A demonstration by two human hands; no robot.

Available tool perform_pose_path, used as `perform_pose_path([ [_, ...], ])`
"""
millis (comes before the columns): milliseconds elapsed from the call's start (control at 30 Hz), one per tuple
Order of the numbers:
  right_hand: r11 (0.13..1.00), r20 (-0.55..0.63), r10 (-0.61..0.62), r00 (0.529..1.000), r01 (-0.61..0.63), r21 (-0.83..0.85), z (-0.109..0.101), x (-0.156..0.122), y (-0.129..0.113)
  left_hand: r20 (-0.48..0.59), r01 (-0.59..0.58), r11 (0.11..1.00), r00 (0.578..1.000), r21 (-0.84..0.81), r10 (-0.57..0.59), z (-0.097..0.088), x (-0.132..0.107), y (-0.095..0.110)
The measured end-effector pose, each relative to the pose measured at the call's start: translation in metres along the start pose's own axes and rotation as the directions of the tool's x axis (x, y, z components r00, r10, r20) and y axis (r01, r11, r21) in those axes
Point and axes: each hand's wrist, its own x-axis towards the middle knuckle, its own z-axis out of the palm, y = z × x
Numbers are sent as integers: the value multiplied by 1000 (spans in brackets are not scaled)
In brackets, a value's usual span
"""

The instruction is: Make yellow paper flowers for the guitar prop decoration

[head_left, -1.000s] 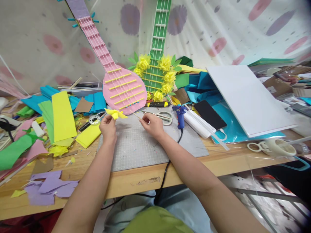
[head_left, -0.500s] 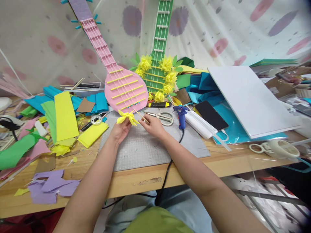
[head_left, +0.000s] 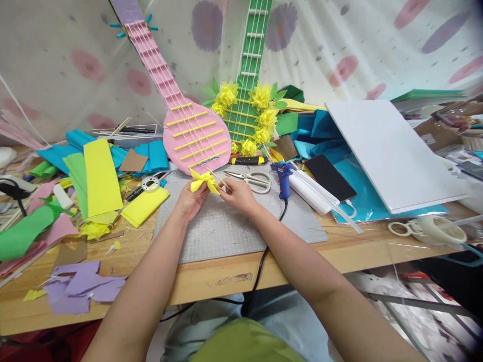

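Between the fingers of my left hand [head_left: 191,202] is a yellow paper flower [head_left: 204,182], raised over the grey cutting mat [head_left: 222,241]. My right hand [head_left: 238,195] is closed on a thin wooden stick [head_left: 216,176], its fingers close to the flower's right petals. Just behind my hands, a pink paper lute [head_left: 198,133] leans back with white strings and yellow bars. Scissors [head_left: 258,182] lie on the mat beyond my right hand. A blue glue gun [head_left: 282,180] is to their right, its black cord running off the table's front.
A green paper instrument [head_left: 245,113] with yellow flowers stands behind. Crepe paper [head_left: 101,178], tape and scraps crowd the left. A yellow-black cutter [head_left: 249,160], phone [head_left: 330,178], white box [head_left: 307,191] and large white board [head_left: 392,156] lie rightward. Purple scraps [head_left: 83,289] lie near the front edge.
The flower has shifted slightly right and turned in my left hand, with its petals at a different angle. My right hand still holds the stick beside it. The whole view has shifted slightly.
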Motion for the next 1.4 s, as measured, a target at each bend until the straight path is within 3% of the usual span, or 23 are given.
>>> perform_pose_path([
  [133,996,-51,23,998,-27,-80,-1,3,5,-7,-26,1000,1000,16,26,-2,3,-2],
  [233,980,-85,47,995,-62,-189,-7,5,10,-114,-89,993,989,83,99,-7,8,-4],
  [300,962,-78,65,995,-84,-261,-10,6,13,-218,-175,965,952,196,216,-11,10,-5],
  [367,943,-65,91,994,-107,-315,-11,7,15,-282,-272,887,877,375,388,-12,9,-5],
  [433,927,-54,115,992,-127,-353,-10,7,16,-222,-347,723,795,597,564,-10,5,-5],
  [500,914,-45,130,991,-137,-381,-7,7,15,-55,-379,510,760,772,648,-4,-3,-6],
  [533,910,-39,133,990,-137,-391,-5,6,14,21,-381,433,769,817,639,0,-7,-8],
  [600,906,-19,134,991,-130,-403,-2,5,13,92,-338,382,840,860,535,8,-13,-13],
  [700,912,15,132,991,-115,-393,-1,5,11,69,-238,370,908,898,414,16,-17,-21],
  [800,929,35,121,992,-101,-357,0,5,13,31,-194,393,922,899,386,17,-15,-24],
  [1033,950,8,111,994,-104,-294,2,6,21,-3,-249,525,902,814,432,10,-11,-20],
  [1200,944,0,114,993,-109,-311,1,6,21,-31,-252,504,873,826,487,10,-11,-16],
  [1400,940,-13,129,992,-126,-315,-3,8,23,-22,-308,547,857,778,514,8,-10,-17],
])
